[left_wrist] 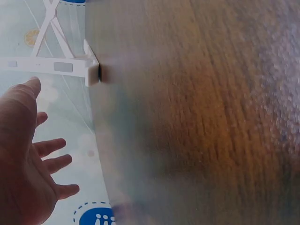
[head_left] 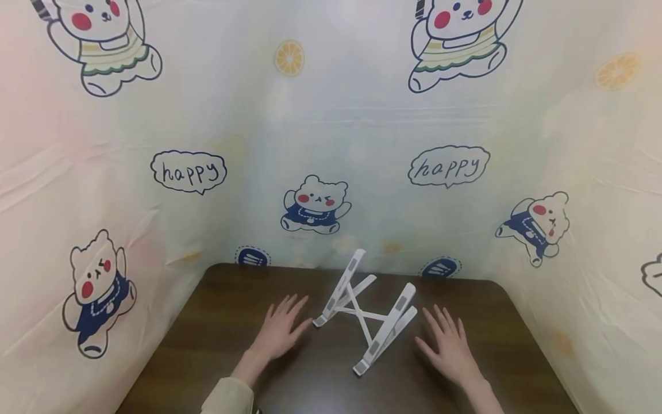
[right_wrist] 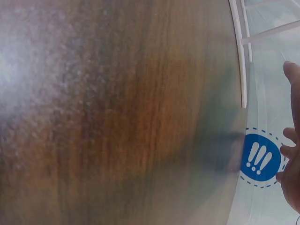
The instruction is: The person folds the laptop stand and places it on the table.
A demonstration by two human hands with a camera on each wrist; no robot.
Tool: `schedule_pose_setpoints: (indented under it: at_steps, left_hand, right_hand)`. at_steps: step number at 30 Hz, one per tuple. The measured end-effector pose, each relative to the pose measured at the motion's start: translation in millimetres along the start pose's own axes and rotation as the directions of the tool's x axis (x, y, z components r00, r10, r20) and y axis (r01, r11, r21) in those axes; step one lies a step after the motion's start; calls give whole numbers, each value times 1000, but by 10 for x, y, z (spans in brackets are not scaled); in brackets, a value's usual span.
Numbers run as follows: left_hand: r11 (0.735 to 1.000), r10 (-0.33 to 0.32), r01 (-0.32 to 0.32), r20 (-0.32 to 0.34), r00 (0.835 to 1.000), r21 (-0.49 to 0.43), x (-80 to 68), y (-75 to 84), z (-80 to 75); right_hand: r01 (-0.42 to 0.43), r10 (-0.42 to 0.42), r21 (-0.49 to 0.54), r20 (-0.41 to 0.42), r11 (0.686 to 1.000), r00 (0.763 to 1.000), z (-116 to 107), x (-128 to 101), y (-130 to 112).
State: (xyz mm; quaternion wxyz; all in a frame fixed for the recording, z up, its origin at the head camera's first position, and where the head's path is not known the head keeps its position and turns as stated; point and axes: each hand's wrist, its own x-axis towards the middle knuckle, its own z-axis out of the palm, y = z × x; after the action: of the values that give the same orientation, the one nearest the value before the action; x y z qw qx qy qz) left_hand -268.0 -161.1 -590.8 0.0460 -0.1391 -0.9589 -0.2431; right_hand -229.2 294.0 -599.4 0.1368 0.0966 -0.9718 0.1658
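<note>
A white folding stand [head_left: 368, 310] with crossed struts and raised arms sits unfolded on the dark wooden table [head_left: 217, 322], near its middle. My left hand [head_left: 281, 329] lies flat on the table just left of the stand, fingers spread, holding nothing. My right hand [head_left: 449, 345] lies flat just right of the stand, fingers spread and apart from it. The left wrist view shows the left hand [left_wrist: 28, 154] open below the stand's foot [left_wrist: 70, 65]. At the edge of the right wrist view are the right hand's fingers [right_wrist: 291, 154] and one bar of the stand [right_wrist: 239, 51].
A plastic sheet [head_left: 331, 144] printed with cartoon bears, orange slices and "happy" bubbles walls in the table at the back and on both sides. A beige sleeve [head_left: 230, 397] covers my left forearm. Bare wood shows in front of the stand.
</note>
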Motion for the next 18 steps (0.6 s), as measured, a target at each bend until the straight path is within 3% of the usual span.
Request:
schedule_pose_setpoints:
  at_steps: [7, 14, 18]
  left_hand:
    - [999, 6, -7, -13, 1000, -50, 43, 0, 5]
    - [999, -12, 12, -22, 1000, -36, 55, 9, 53]
    - [995, -28, 27, -12, 1000, -91, 58, 42, 51]
  right_hand:
    - [2, -1, 46, -22, 999, 1000, -4, -1, -90]
    - [0, 6, 135, -45, 991, 999, 29, -4, -205]
    - [2, 13, 180, -86, 984, 996, 58, -11, -266]
